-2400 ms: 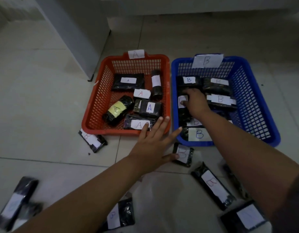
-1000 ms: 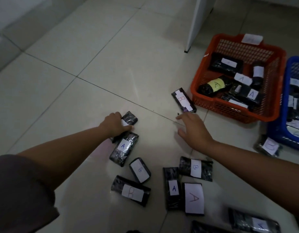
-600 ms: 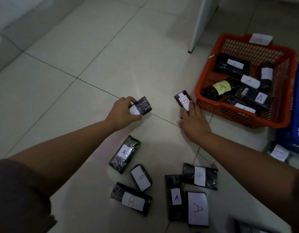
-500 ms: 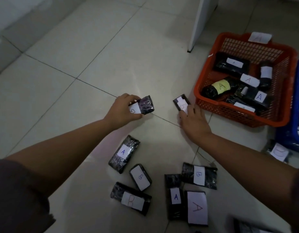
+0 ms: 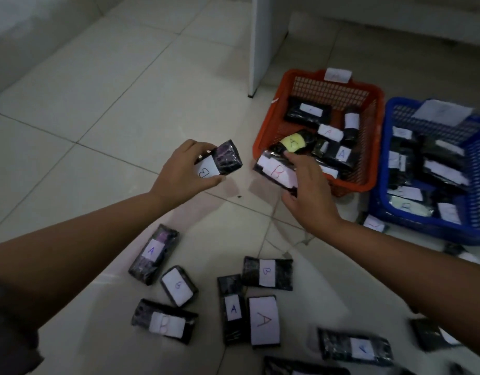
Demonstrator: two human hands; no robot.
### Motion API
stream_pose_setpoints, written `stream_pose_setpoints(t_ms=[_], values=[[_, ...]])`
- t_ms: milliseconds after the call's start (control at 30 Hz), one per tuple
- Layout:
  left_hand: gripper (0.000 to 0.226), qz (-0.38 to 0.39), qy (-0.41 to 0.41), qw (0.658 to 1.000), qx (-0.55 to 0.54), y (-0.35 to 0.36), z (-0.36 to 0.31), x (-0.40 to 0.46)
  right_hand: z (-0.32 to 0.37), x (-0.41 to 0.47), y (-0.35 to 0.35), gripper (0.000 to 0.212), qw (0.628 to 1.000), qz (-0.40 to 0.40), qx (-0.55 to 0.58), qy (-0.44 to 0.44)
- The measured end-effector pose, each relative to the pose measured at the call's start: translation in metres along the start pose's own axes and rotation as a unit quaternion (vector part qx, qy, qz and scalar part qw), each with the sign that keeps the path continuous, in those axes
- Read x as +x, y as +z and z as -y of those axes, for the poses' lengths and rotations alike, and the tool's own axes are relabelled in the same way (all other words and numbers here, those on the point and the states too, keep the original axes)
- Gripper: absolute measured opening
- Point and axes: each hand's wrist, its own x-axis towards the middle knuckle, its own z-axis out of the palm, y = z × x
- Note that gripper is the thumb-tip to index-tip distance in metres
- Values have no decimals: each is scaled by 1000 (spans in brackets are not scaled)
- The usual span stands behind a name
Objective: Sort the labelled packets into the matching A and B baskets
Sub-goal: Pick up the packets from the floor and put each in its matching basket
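Observation:
My left hand (image 5: 180, 173) grips a small black packet with a white B label (image 5: 220, 162), lifted above the tiled floor. Just in front of the orange basket's near corner, my right hand (image 5: 310, 192) pinches a longer black packet with a red B label (image 5: 276, 171). The orange basket (image 5: 267, 131), tagged at its back rim, holds several A packets. To its right stands the blue basket (image 5: 379, 204) with several packets. More black packets lie on the floor below my arms, among them an A packet (image 5: 153, 253) and a B packet (image 5: 267, 273).
A white furniture panel (image 5: 260, 44) stands on the floor behind the orange basket. A low white ledge (image 5: 411, 20) runs along the back. Further packets lie at the lower right near my right forearm, and one packet (image 5: 374, 223) sits against the blue basket's front.
Both hands have lifted their B packets off the floor and moved them up and to the right, toward the baskets. My view has shifted right, showing more of the blue basket.

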Motion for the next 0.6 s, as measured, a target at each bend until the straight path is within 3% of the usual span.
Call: stream_pose_setpoints(t_ms=[133,400,500,600], values=[[58,-15,50,999,-15,23,-51,17,-30,-12,-53,70,987,-109,3,121],[68,70,148,984,-66,95,-176,60,-144,-47,-156,64,926,-240,57,286],[69,96,179,978,-53,120,-218,74,-190,-64,-180,64,911,-244,51,328],[67,97,198,974,-46,145,-245,85,-237,-71,-188,68,922,-203,-15,329]])
